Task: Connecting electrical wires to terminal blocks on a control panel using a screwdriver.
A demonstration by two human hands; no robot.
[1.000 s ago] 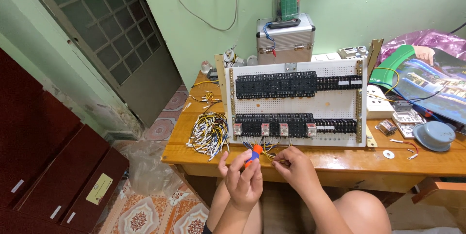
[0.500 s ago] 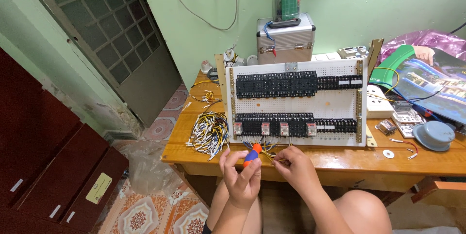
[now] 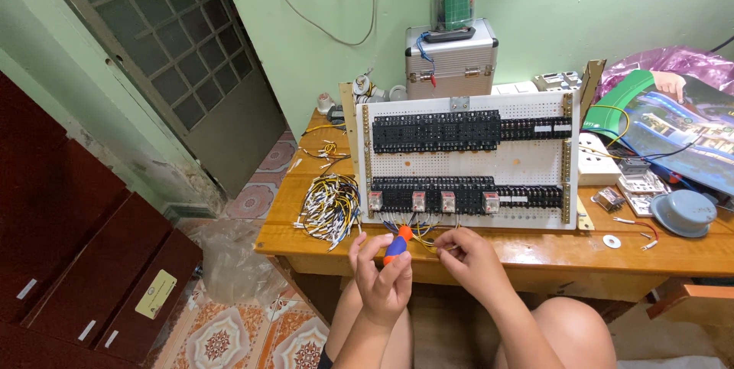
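Left hand [image 3: 384, 277] gripping orange-blue screwdriver [image 3: 397, 245] just below relay panel [image 3: 466, 159] | right hand [image 3: 472, 258] pinching thin wire [image 3: 437, 245] beside it | risk: wire probably slipping free if pinch loosens

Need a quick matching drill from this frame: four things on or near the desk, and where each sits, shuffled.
Things:
1. screwdriver
2. wire bundle
3. metal case
4. grey round cap

Places:
A. behind the white panel, against the wall
B. on the table, left of the panel
C. in the left hand, at the panel's lower edge
D. right end of the table

Pairs: 1-C, 2-B, 3-A, 4-D. The right hand pinches a thin wire beside the screwdriver.
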